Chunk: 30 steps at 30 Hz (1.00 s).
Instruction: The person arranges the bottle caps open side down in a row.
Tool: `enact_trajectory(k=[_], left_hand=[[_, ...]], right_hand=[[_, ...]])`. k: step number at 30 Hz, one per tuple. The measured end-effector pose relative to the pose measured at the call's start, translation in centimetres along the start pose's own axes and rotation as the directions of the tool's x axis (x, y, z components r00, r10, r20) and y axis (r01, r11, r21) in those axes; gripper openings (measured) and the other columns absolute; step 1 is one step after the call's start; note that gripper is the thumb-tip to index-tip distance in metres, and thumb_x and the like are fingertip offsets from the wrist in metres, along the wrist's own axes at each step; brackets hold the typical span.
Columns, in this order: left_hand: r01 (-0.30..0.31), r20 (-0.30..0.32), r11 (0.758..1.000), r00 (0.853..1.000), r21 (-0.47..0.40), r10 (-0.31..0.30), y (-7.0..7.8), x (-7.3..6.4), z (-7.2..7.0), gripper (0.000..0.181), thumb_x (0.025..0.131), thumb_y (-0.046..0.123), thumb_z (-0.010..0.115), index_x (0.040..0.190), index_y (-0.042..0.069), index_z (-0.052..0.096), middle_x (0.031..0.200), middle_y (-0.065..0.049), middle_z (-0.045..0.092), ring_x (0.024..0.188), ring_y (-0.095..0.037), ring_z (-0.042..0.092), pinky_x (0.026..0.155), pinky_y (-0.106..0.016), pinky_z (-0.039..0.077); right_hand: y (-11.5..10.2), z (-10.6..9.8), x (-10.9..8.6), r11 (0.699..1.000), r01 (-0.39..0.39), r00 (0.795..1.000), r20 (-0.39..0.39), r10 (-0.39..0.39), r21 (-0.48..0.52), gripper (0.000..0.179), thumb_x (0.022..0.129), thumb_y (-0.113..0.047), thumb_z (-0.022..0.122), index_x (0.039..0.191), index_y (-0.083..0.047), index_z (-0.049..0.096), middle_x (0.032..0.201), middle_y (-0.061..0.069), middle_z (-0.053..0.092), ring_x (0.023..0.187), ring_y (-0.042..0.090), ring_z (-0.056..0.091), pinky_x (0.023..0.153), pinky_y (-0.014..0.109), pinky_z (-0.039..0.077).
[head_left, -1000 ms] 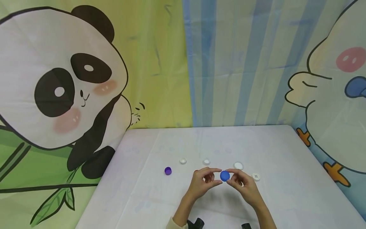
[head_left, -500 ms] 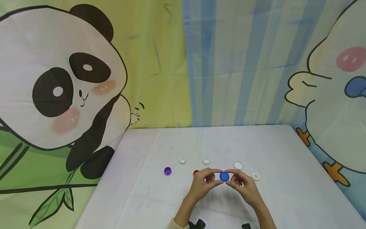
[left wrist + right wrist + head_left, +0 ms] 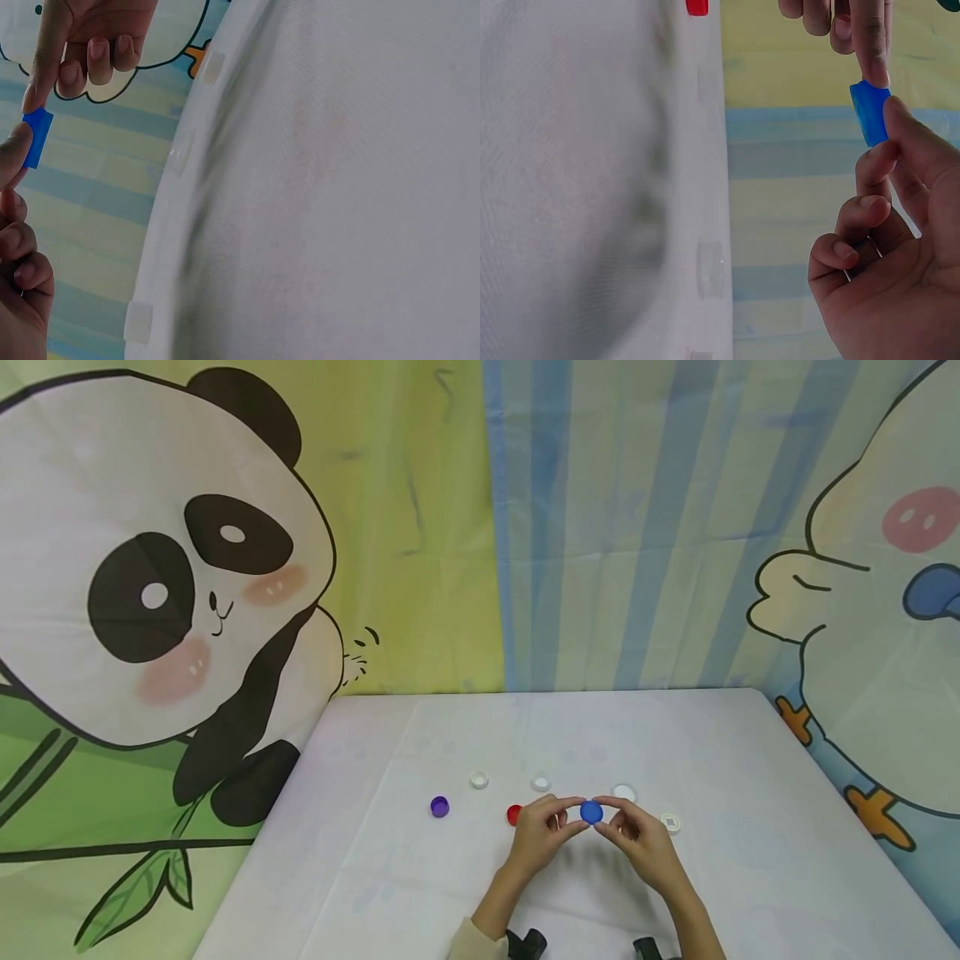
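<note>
Between my two hands, above the white table, a small round blue cap (image 3: 591, 812) is held up with its flat face toward the head camera. At its left edge, thumb and index finger of my left hand (image 3: 537, 837) pinch it. My right hand (image 3: 645, 845) grips the opposite edge the same way. Seen from the side, the blue cap (image 3: 37, 138) is a short, thick piece in the left wrist view. The right wrist view has the blue cap (image 3: 871, 112) between the fingertips of both hands; the other fingers of the right hand (image 3: 900, 247) are loosely bent.
On the table (image 3: 390, 877) lie a purple cap (image 3: 439, 807), a red cap (image 3: 513, 814) beside the left hand, and several white caps, among them one white cap (image 3: 478, 780) at the back and one patterned white cap (image 3: 671, 822) at right. Printed curtains (image 3: 420, 568) stand behind.
Both hands have shifted slightly up in the head view, still pinching the blue cap. The red cap, mostly hidden behind the left hand before, now shows more.
</note>
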<state>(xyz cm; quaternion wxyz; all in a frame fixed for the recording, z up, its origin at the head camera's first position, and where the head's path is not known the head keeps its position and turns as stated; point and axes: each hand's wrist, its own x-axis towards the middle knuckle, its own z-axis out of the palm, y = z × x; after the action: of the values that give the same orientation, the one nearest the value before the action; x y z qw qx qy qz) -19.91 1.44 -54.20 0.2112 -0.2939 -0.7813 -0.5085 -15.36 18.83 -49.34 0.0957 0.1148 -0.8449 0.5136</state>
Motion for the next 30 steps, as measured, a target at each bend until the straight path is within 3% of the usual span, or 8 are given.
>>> enact_trajectory(k=[10,22,30], left_hand=[[0.027,-0.039,0.993,0.999,0.116,-0.023,-1.4,-0.5,1.7,0.030,0.073,0.029,0.072,0.099,0.014,0.070,0.055,0.005,0.040,0.051,0.001,0.033,0.044,-0.008,0.027],[0.109,-0.024,0.981,0.994,0.163,-0.107,-2.5,-1.1,2.9,0.027,0.073,0.026,0.073,0.098,0.015,0.070,0.055,0.006,0.042,0.051,0.004,0.032,0.046,-0.009,0.027],[0.160,0.012,0.963,0.986,0.217,-0.167,-3.1,-1.5,3.5,0.028,0.072,0.027,0.074,0.098,0.018,0.070,0.055,0.010,0.041,0.051,0.005,0.031,0.045,-0.009,0.026]], right_hand=[[5.1,1.3,0.7,0.998,-0.002,0.999,-0.046,0.000,-0.056,0.030,0.080,-0.024,0.067,0.109,-0.020,0.062,0.063,-0.006,0.050,0.049,0.003,0.037,0.042,0.020,0.031],[7.1,2.0,0.9,0.990,0.000,0.997,-0.073,-0.010,-0.140,0.030,0.076,-0.019,0.071,0.106,-0.017,0.064,0.061,-0.007,0.049,0.049,0.001,0.038,0.043,0.019,0.033],[8.1,2.4,0.8,0.985,-0.082,0.995,-0.069,0.073,-0.151,0.030,0.077,-0.027,0.070,0.105,-0.019,0.064,0.062,-0.007,0.050,0.049,0.002,0.041,0.044,0.020,0.035]])
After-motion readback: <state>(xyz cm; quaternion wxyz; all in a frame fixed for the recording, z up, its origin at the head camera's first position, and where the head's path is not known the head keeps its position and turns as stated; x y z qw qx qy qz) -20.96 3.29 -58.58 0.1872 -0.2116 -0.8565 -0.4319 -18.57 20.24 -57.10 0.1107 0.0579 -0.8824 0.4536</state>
